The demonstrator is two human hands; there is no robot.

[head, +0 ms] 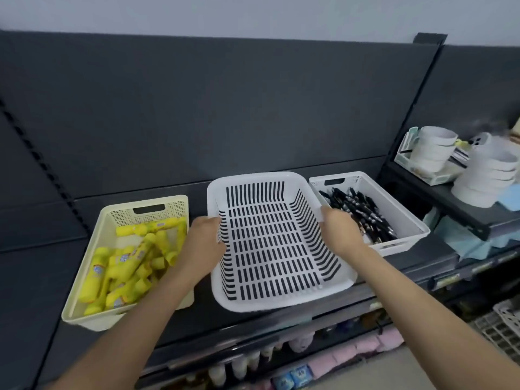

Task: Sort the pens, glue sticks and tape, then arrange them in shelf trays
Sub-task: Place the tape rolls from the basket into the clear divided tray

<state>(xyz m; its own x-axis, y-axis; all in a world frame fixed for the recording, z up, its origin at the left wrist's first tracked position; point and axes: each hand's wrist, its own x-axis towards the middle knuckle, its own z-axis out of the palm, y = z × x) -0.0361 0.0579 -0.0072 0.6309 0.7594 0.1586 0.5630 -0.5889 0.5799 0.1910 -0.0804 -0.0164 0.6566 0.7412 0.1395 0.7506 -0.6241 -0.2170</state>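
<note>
Pens lie in a white tray on the right of the dark shelf. Yellow glue sticks fill a cream tray on the left. Between them sits a white basket with slots and nothing in it. The left hand grips its left wall, and the right hand grips its right wall. White cups stand far right.

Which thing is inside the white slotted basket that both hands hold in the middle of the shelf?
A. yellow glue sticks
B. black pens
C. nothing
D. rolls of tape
C: the white slotted basket, held by the left hand and right hand, shows only its bare slotted floor.
</note>
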